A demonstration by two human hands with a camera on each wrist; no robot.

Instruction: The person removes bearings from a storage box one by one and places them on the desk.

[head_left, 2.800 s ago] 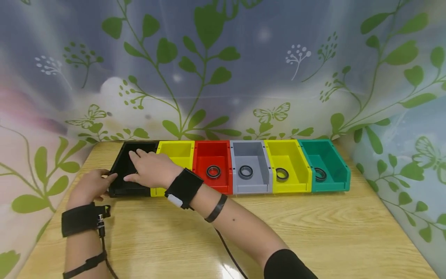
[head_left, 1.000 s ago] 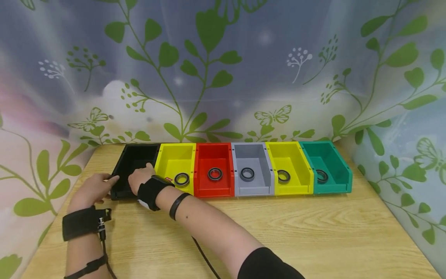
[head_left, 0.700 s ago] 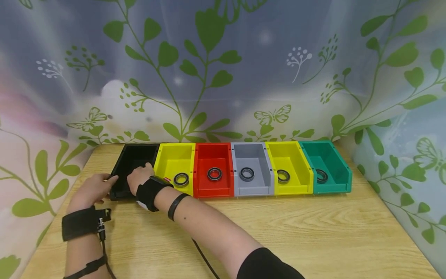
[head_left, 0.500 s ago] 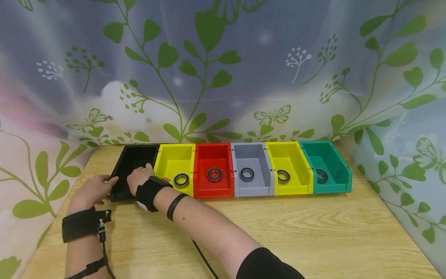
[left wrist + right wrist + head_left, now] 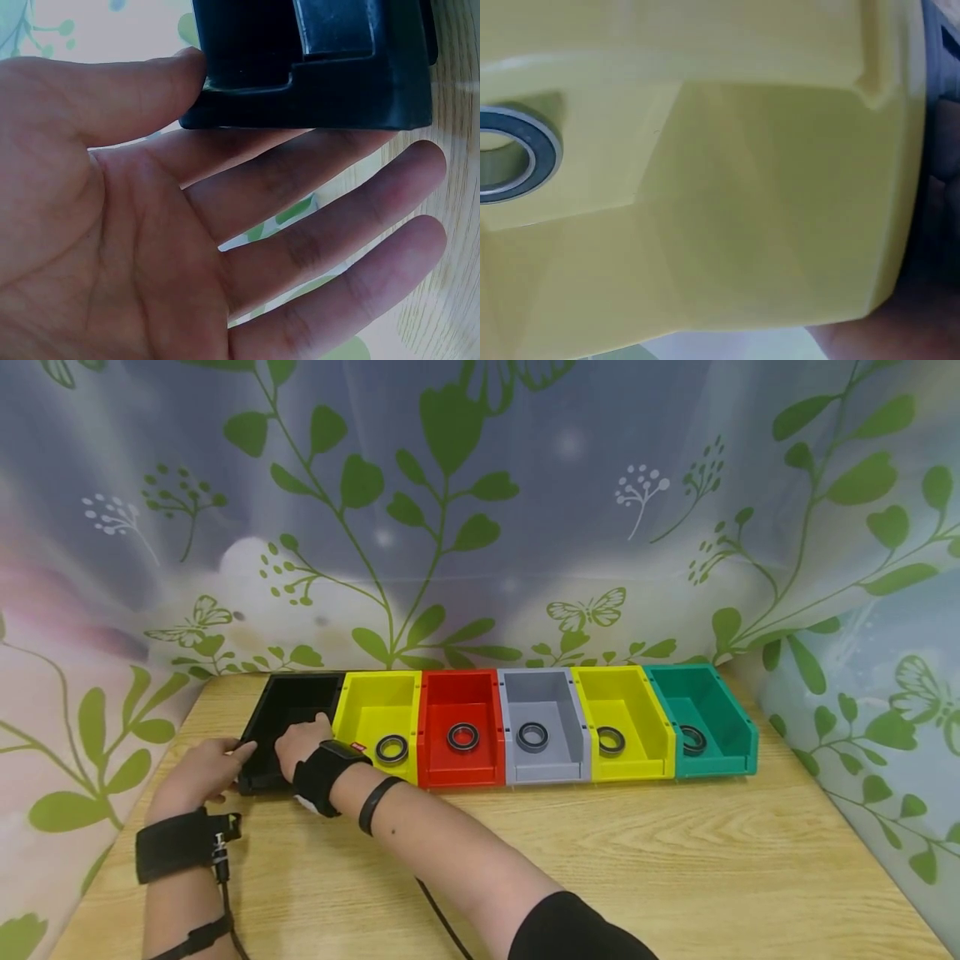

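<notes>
My left hand [image 5: 201, 770] holds the left wall of the black bin [image 5: 306, 689], thumb at the rim and index and middle fingers against the outside. In the left wrist view, the ring and little fingers of the left hand [image 5: 172, 232] stretch out past the black bin [image 5: 345, 94]. The right hand [image 5: 302, 745] reaches down into the same bin near its right wall. Its fingertips are hidden, and whatever they touch cannot be seen. Beside it, a bearing [image 5: 392, 749] lies in the left yellow bin [image 5: 378, 693]; the right wrist view shows this bearing [image 5: 517, 155] close up.
Rightward in the row follow a red bin [image 5: 459, 693], a grey bin [image 5: 536, 685], a second yellow bin [image 5: 611, 685] and a green bin [image 5: 701, 689], each with one bearing in it. All stand on a wooden table [image 5: 637, 852] before a patterned curtain.
Since the earliest frame, my right hand has moved leftward and down into the black bin, uncovering the bearing in the left yellow bin. Over the last second both hands stay almost still.
</notes>
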